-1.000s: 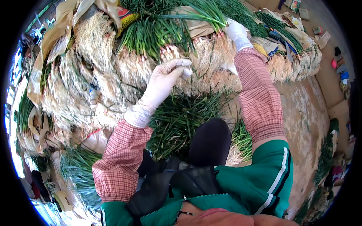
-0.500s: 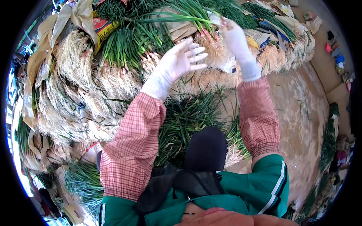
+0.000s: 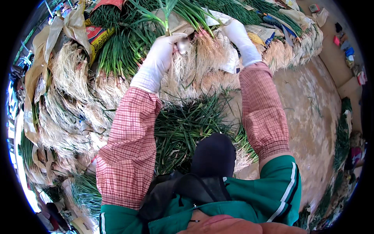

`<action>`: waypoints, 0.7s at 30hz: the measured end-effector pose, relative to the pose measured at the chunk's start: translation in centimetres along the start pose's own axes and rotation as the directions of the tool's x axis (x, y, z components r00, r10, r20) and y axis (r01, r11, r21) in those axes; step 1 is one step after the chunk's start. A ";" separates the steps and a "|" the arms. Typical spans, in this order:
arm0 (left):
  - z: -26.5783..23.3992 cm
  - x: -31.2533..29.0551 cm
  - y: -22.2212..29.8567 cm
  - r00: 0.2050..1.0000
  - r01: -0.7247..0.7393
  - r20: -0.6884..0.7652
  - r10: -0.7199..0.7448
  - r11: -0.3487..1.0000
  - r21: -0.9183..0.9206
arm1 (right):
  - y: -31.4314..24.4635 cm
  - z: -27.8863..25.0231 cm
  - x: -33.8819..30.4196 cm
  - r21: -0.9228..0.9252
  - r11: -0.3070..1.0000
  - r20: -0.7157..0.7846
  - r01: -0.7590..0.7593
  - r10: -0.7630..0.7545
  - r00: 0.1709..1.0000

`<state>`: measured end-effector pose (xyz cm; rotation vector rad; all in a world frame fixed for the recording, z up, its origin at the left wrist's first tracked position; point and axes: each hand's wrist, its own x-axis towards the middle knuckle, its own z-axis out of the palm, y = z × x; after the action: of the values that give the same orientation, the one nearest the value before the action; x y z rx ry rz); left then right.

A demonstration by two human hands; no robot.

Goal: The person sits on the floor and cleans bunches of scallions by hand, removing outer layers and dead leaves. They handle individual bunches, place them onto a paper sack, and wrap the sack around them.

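In my left hand [image 3: 163,52], white-gloved and closed, stands a green garlic plant [image 3: 167,23], gripped at its base with its leaves upward. Just right of it lies a bunch of green garlic [image 3: 198,21] with pinkish bases and long tan roots [image 3: 208,46]. Beyond that bunch's right side, my right hand [image 3: 237,34], also gloved, reaches down at a pale sheet [image 3: 216,16]. Its fingertips are largely hidden, so I cannot make out whether they grip anything.
Rooted green bundles [image 3: 119,50] line the far side, with a yellow and red sack [image 3: 100,37] among them. Loose leaves [image 3: 191,121] lie before my dark-clad knee [image 3: 213,154]. Brown floor [image 3: 304,117] stretches to the right, with cardboard [image 3: 335,62] along its edge.
My left hand has gone from open and spread to closed around a green garlic plant, shifting left and away. The right hand has moved slightly left from above the bunch.
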<state>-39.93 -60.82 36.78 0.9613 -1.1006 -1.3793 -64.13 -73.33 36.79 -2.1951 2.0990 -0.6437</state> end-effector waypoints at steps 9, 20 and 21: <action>4.1 8.2 -3.1 0.983 0.094 -0.156 -0.100 0.995 -0.044 | -0.7 0.1 -5.5 0.081 0.993 0.168 0.087 -0.099 0.981; 4.8 10.1 -3.7 0.964 0.262 -0.031 -0.263 0.965 -0.022 | 2.9 -2.4 0.6 0.402 0.913 0.184 0.072 -0.157 0.970; 3.4 10.2 -3.7 0.972 0.233 -0.021 -0.235 0.971 -0.052 | 0.6 -2.3 0.7 0.166 0.977 0.208 0.136 -0.169 0.963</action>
<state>-45.11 -70.61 34.29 1.0979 -0.9505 -1.5713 -65.38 -73.48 38.92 -2.2431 1.7303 -0.5186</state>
